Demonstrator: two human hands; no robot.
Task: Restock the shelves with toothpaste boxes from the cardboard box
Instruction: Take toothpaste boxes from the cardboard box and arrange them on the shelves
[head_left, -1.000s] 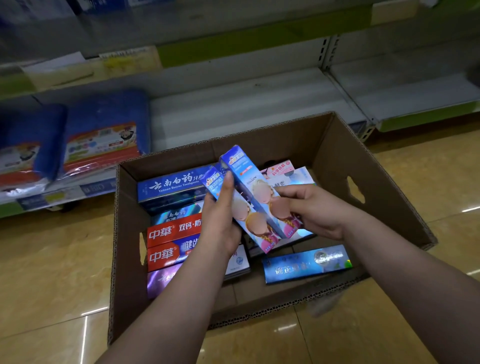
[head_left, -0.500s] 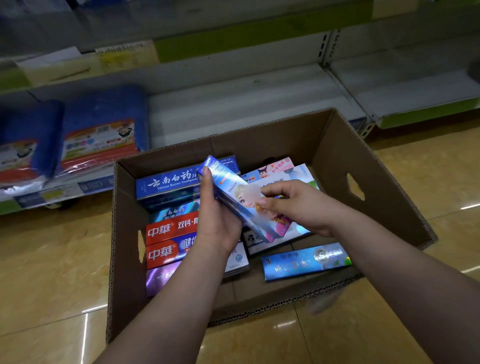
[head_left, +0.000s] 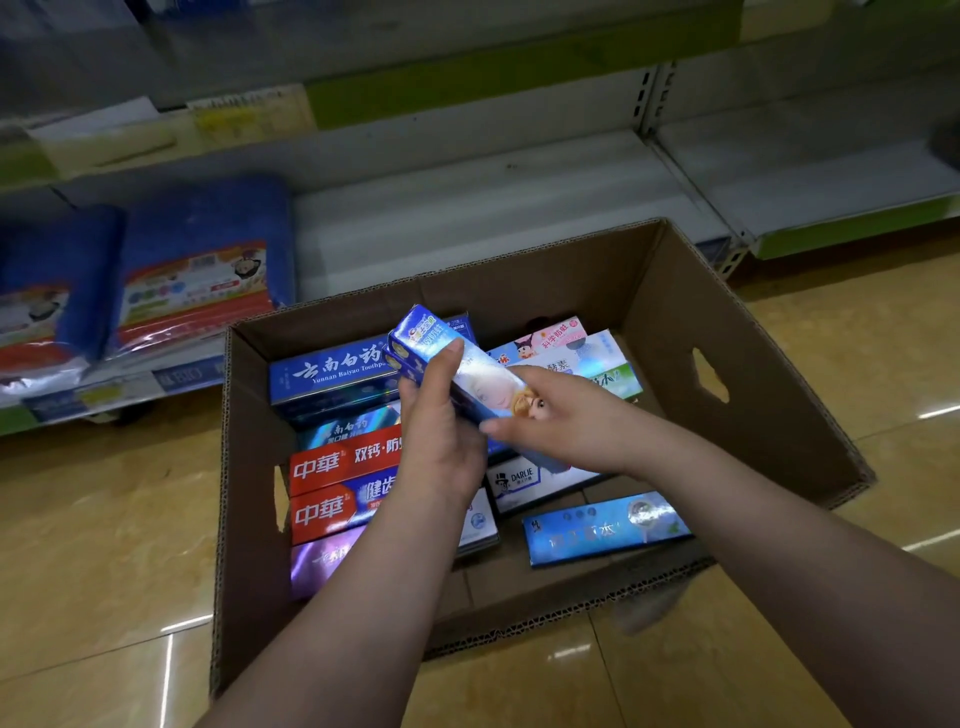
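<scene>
Fingers of the left hand (head_left: 441, 441) and right hand (head_left: 566, 415) curl round two blue toothpaste boxes (head_left: 488, 379), fanned apart a second ago, now squared into one stack, held tilted above the open cardboard box (head_left: 675, 312) on the floor before the shelf (head_left: 467, 218).

One camera sits on the person's head. It looks forward and down, right into the cardboard box (head_left: 727, 332) on the floor (head_left: 104, 545), very close. The shelves (head_left: 467, 218) lie farther ahead, near the top edge.
</scene>
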